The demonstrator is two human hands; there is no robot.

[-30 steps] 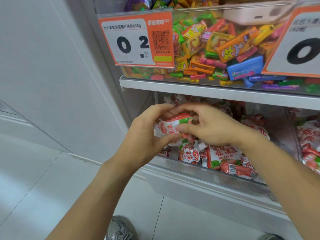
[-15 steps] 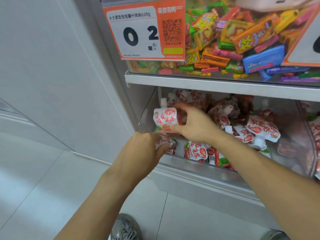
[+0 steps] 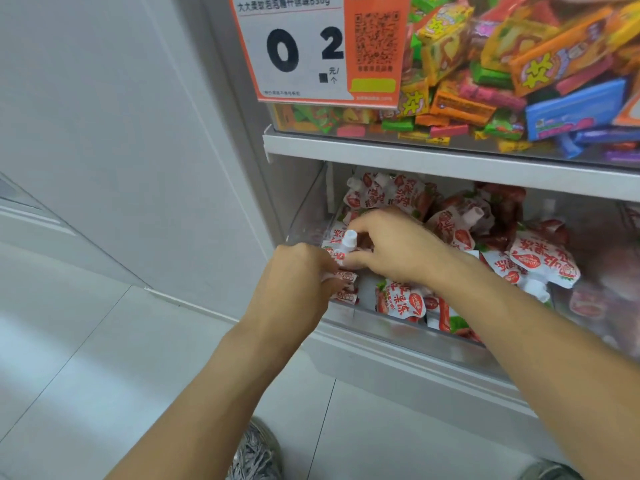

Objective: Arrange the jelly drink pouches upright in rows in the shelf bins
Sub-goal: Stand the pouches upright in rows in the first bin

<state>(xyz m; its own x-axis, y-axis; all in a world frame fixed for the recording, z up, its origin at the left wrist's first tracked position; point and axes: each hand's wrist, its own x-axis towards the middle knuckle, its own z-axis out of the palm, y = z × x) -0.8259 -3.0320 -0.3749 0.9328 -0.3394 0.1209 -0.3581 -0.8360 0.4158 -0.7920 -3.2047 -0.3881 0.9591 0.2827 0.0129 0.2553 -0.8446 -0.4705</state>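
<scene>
Head view, looking down at a shelf unit. Nearest: a grey shoe on the tiled floor, below the left forearm.

Left hand is at the front left corner of the lower bin. Fingers are curled in around the lower part of a pouch; fingertips themselves hidden behind the knuckles.

Right hand is just beside the left, slightly farther in. Thumb and curled fingers pinch the top of the same pouch, next to its white cap. Pouch stands roughly upright, cap up, against the bin's left wall near the front edge. Both hands touch it.

Below the left hand, more small pouches sit at the front left corner, partly hidden. Along the front edge, to the right, one pouch lies label-out under the right wrist.

Farther in, the rest of the bin holds a loose pile of pouches, tilted and lying at mixed angles, caps pointing different ways. One lies flat toward the right side.

Above, a shelf edge carries a clear upper bin of mixed coloured candy packs. An orange and white price tag hangs on its front left.
</scene>
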